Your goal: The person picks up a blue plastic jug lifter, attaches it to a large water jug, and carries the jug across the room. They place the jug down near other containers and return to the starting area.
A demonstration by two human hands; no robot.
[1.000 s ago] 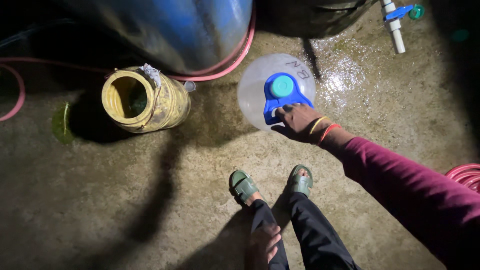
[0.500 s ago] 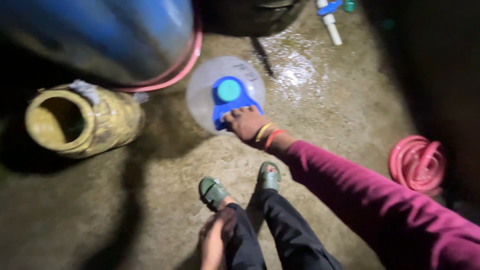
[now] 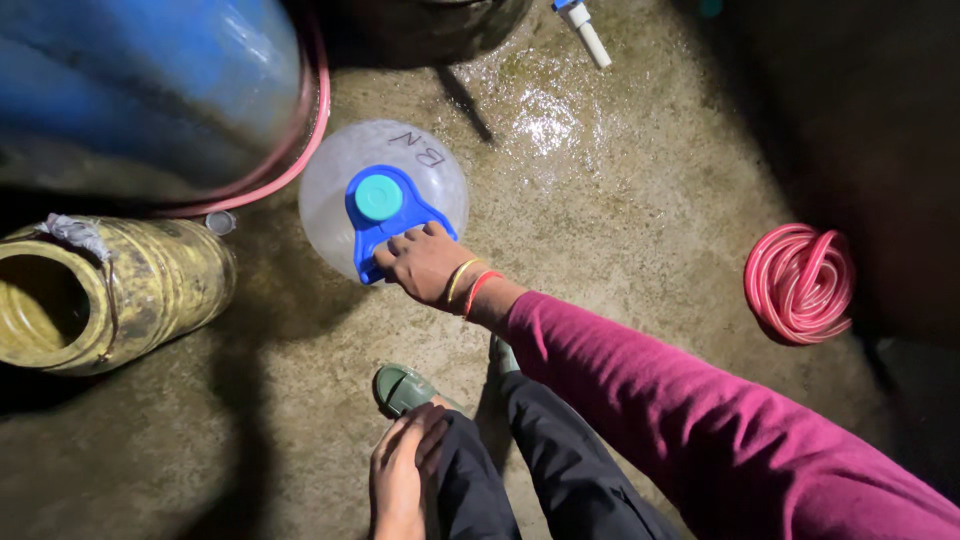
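A clear round water jug (image 3: 330,185) stands on the wet concrete floor, seen from above, with a blue handle (image 3: 385,222) and a teal cap (image 3: 379,197). My right hand (image 3: 425,263), with yellow and red bangles on the wrist and a magenta sleeve, grips the blue handle at its near end. My left hand (image 3: 400,470) rests on my knee over dark trousers, fingers loosely together and holding nothing. My feet in green sandals (image 3: 405,388) stand just below the jug.
A big blue barrel (image 3: 140,80) ringed by a pink hose (image 3: 318,120) stands at upper left. A yellow canister (image 3: 120,295) lies on its side at left. A coiled pink hose (image 3: 800,283) sits at right. A white pipe (image 3: 590,38) lies at top.
The view has swung to the right and closer, bringing the coiled hose into sight. My right hand stays on the jug's blue handle; my left hand has stayed on my knee.
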